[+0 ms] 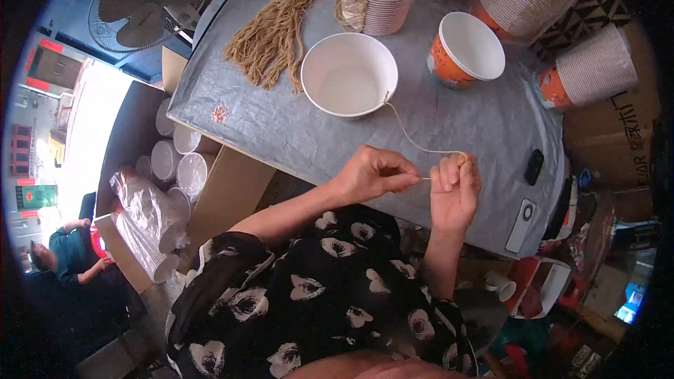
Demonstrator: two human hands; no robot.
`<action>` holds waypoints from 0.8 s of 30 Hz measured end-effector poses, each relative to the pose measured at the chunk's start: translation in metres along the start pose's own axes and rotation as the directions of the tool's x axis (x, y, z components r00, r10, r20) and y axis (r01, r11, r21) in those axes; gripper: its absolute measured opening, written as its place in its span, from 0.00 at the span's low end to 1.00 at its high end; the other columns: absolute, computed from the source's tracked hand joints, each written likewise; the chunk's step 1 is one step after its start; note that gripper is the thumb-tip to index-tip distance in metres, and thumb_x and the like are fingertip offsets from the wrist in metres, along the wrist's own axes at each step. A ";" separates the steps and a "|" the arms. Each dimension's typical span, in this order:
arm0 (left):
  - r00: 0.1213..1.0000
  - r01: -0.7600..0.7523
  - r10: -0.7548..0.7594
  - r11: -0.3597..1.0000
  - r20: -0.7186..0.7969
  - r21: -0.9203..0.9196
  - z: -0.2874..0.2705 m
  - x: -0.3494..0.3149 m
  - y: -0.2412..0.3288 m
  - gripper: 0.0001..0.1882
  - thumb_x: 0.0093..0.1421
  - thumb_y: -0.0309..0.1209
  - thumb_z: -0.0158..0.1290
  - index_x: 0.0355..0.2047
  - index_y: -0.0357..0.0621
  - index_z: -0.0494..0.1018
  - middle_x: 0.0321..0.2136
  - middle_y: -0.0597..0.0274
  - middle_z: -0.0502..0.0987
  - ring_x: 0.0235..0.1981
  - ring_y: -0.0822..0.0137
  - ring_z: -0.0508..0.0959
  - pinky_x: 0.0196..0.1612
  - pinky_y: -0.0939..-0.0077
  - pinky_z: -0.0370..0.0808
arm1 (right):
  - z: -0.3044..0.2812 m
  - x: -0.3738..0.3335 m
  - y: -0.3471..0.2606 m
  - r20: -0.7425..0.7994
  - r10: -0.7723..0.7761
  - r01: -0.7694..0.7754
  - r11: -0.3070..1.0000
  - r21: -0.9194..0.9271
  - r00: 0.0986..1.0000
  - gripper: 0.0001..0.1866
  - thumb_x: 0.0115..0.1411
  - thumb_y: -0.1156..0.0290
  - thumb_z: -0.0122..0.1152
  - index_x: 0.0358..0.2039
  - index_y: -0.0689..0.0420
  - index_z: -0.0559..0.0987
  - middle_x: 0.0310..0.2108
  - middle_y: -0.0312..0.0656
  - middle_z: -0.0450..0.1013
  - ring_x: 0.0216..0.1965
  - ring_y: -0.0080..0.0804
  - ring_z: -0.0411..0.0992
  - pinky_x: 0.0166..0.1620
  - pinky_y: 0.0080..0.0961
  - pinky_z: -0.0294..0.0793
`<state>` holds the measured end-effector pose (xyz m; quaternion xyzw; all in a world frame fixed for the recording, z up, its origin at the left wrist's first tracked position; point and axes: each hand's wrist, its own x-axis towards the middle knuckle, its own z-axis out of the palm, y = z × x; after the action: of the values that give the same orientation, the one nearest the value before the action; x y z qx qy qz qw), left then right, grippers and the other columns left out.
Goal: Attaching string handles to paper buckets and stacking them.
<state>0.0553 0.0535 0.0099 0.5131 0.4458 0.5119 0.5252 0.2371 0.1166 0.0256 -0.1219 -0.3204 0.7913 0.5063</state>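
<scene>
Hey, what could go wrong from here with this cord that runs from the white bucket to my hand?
A hard tug by your right hand might drag or tip the open bucket, since the cord runs to its rim. Strands of the loose tan bundle right beside it could get caught if it shifts.

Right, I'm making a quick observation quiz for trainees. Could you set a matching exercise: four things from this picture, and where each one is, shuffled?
Things:
1. cord
2. yarn
3. fan
4. fob

Places:
A. near the right edge of the table
B. running from the rim of the middle tub to the right hand
C. in a tan heap left of the middle tub
D. beyond the table, at the picture's upper left

Pairs: 1-B, 2-C, 3-D, 4-A
</scene>
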 end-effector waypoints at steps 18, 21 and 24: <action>0.949 0.240 -0.228 0.970 -0.219 0.026 -0.081 -0.039 -0.004 0.15 0.63 0.25 0.58 0.50 0.37 0.74 0.43 0.61 0.82 0.35 0.75 0.82 0.31 0.85 0.76 | 0.008 0.020 0.044 -0.086 0.232 -0.198 0.936 0.292 0.969 0.07 0.71 0.69 0.50 0.41 0.59 0.71 0.28 0.33 0.62 0.29 0.21 0.60 0.35 0.22 0.61; 0.973 0.222 -0.227 0.969 -0.030 -0.112 -0.073 -0.033 0.007 0.20 0.64 0.26 0.58 0.56 0.38 0.70 0.46 0.60 0.81 0.35 0.74 0.83 0.30 0.84 0.77 | 0.021 0.026 0.050 -0.072 0.243 -0.219 0.944 0.248 0.967 0.08 0.72 0.68 0.49 0.42 0.59 0.72 0.28 0.32 0.62 0.29 0.21 0.59 0.35 0.21 0.61; 0.985 0.164 -0.173 0.962 -0.024 -0.219 -0.048 -0.027 -0.002 0.22 0.63 0.26 0.59 0.56 0.36 0.69 0.40 0.61 0.82 0.32 0.77 0.81 0.29 0.83 0.76 | 0.029 0.027 0.057 -0.045 0.249 -0.231 0.942 0.245 0.968 0.09 0.72 0.68 0.48 0.44 0.59 0.72 0.28 0.32 0.63 0.30 0.21 0.59 0.35 0.21 0.61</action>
<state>0.0056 0.0304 0.0026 0.4022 0.4406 0.5216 0.6100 0.1689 0.1128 0.0158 -0.1282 -0.1869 0.8745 0.4287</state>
